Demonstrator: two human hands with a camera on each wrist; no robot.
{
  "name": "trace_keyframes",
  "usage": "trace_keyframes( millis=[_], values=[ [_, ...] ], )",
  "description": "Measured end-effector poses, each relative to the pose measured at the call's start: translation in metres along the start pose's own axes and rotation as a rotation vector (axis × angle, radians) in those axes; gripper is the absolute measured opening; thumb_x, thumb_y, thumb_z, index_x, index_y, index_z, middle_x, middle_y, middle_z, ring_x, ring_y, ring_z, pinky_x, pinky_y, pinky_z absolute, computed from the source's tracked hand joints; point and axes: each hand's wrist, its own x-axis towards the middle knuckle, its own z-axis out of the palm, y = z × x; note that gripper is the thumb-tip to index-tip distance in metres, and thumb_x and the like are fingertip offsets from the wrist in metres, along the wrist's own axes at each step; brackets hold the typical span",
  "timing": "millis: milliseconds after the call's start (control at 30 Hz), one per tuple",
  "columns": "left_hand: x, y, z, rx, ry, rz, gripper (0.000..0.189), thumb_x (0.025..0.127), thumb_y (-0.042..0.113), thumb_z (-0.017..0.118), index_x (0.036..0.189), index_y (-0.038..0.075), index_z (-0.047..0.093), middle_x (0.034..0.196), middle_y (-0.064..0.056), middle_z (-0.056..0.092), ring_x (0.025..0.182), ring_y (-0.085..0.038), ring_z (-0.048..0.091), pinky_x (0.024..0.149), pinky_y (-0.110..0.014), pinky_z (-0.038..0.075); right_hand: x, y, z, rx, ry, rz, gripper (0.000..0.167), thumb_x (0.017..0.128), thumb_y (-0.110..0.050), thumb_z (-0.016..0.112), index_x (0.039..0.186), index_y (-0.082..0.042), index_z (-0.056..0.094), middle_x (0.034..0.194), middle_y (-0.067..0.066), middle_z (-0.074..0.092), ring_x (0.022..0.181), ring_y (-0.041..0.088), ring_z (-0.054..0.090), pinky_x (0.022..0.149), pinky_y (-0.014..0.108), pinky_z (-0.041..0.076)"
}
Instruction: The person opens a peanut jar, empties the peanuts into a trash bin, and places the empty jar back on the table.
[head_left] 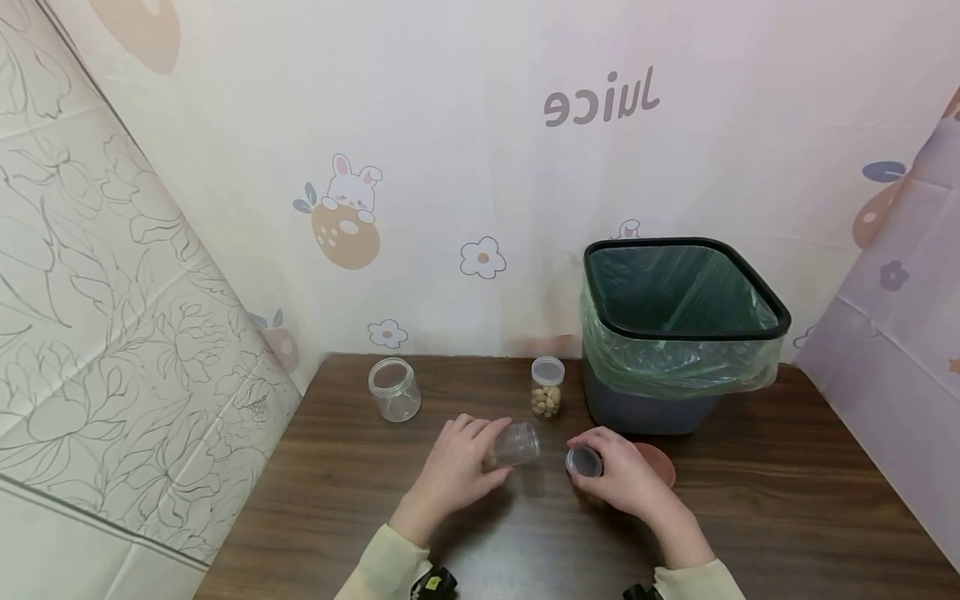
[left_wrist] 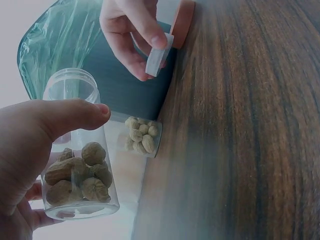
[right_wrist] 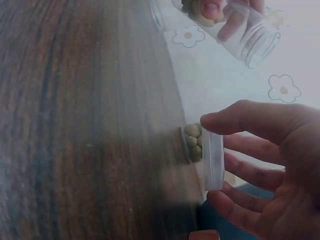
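My left hand (head_left: 459,467) grips a clear plastic jar (head_left: 517,444), tilted with its uncovered mouth towards the right. In the left wrist view, several unshelled peanuts (left_wrist: 75,175) lie at the bottom of that jar, and the thumb crosses its side. A translucent screw lid (head_left: 584,462) is pinched at its edges by my right hand (head_left: 622,475), apart from the jar; the right wrist view shows the lid (right_wrist: 214,160) edge-on between thumb and fingers. Beyond the hands stands a capped jar (head_left: 547,388) holding pale nuts.
An uncovered clear jar (head_left: 393,390) stands at the back left of the wooden table (head_left: 360,475). Behind the right hand is a grey bin (head_left: 645,400) lined with a green bag. A round reddish-brown disc (head_left: 657,465) lies partly hidden by that hand. Printed cloth walls surround the table.
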Motion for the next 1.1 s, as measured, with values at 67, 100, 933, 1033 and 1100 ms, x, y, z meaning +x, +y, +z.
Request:
trace_keyframes(
  millis=[67, 100, 933, 1033, 1100],
  values=[
    [0.0001, 0.0002, -0.0003, 0.0, 0.0, 0.0, 0.071, 0.081, 0.037, 0.097, 0.143, 0.016, 0.07, 0.112, 0.002, 0.077, 0.103, -0.021, 0.066, 0.086, -0.04, 0.053, 0.0001, 0.0008, 0.0011, -0.007, -0.005, 0.001, 0.042, 0.086, -0.013, 0.091, 0.125, -0.007, 0.077, 0.123, 0.005, 0.07, 0.111, 0.028, 0.068, 0.089, 0.045, 0.059],
    [0.0001, 0.0002, -0.0004, 0.001, 0.001, 0.0, 0.071, 0.081, 0.037, 0.097, 0.143, 0.016, 0.07, 0.112, 0.001, 0.077, 0.103, -0.021, 0.067, 0.087, -0.04, 0.053, 0.0001, 0.0009, 0.0016, -0.008, -0.007, 0.004, 0.042, 0.086, -0.013, 0.091, 0.125, -0.007, 0.077, 0.123, 0.005, 0.069, 0.112, 0.028, 0.067, 0.09, 0.046, 0.059],
    [0.0003, -0.0009, 0.0003, -0.012, 0.006, -0.01, 0.07, 0.083, 0.04, 0.095, 0.142, 0.011, 0.068, 0.115, -0.001, 0.078, 0.103, -0.02, 0.068, 0.095, -0.04, 0.056, 0.0005, 0.0069, 0.009, -0.019, -0.05, 0.062, 0.048, 0.084, -0.017, 0.095, 0.127, -0.008, 0.076, 0.126, 0.007, 0.07, 0.119, 0.035, 0.066, 0.097, 0.053, 0.056],
    [0.0, -0.0012, 0.0009, -0.013, 0.003, -0.012, 0.07, 0.084, 0.04, 0.095, 0.142, 0.011, 0.068, 0.115, -0.001, 0.078, 0.104, -0.02, 0.068, 0.094, -0.04, 0.056, 0.0006, 0.0073, 0.0099, -0.02, -0.048, 0.061, 0.047, 0.084, -0.018, 0.095, 0.126, -0.009, 0.076, 0.126, 0.006, 0.07, 0.119, 0.035, 0.066, 0.097, 0.053, 0.056],
    [0.0, -0.0014, 0.0012, -0.011, 0.004, -0.01, 0.07, 0.083, 0.04, 0.095, 0.142, 0.012, 0.068, 0.115, -0.001, 0.078, 0.104, -0.021, 0.068, 0.094, -0.04, 0.055, 0.0005, 0.0072, 0.0105, -0.019, -0.045, 0.063, 0.047, 0.083, -0.017, 0.096, 0.126, -0.01, 0.076, 0.126, 0.006, 0.07, 0.119, 0.035, 0.066, 0.096, 0.053, 0.056]
  ],
)
